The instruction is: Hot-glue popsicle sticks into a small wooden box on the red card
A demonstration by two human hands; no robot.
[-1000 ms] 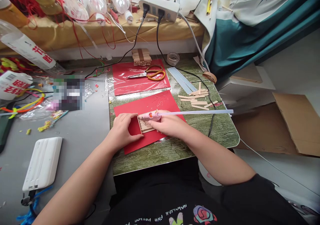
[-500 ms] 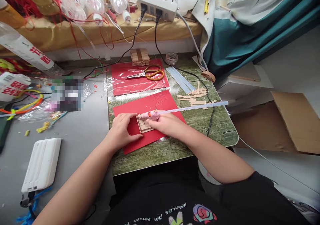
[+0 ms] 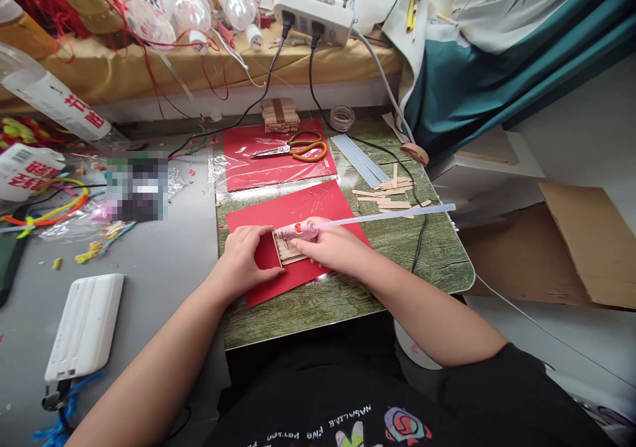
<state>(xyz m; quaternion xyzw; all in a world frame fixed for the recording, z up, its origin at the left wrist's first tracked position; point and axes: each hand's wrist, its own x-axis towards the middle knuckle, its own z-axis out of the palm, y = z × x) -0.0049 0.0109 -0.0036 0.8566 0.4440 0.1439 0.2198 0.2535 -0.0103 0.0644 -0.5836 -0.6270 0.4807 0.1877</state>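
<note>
My right hand [image 3: 334, 248] is closed around a pink glue gun [image 3: 299, 231], its nozzle down on a small panel of wooden craft sticks [image 3: 287, 249]. A long clear glue stick [image 3: 387, 214] juts from the gun's back toward the right. My left hand [image 3: 246, 259] rests with fingers bent on a red paper sheet [image 3: 318, 205], fingertips pressed against the panel's left edge. The sheet lies on a green wood-grain board [image 3: 437, 261].
Farther back lie a second red sheet [image 3: 248, 162] with orange-handled scissors [image 3: 298, 148], a stack of craft sticks [image 3: 281, 114], spare glue sticks [image 3: 358, 157] and loose craft sticks [image 3: 390, 192]. A power strip [image 3: 313, 15] sits on the shelf; a white case [image 3: 84, 324] lies left.
The glue stick's far end has dipped and swung slightly as my right hand shifted the gun over the panel. My left hand stays put.
</note>
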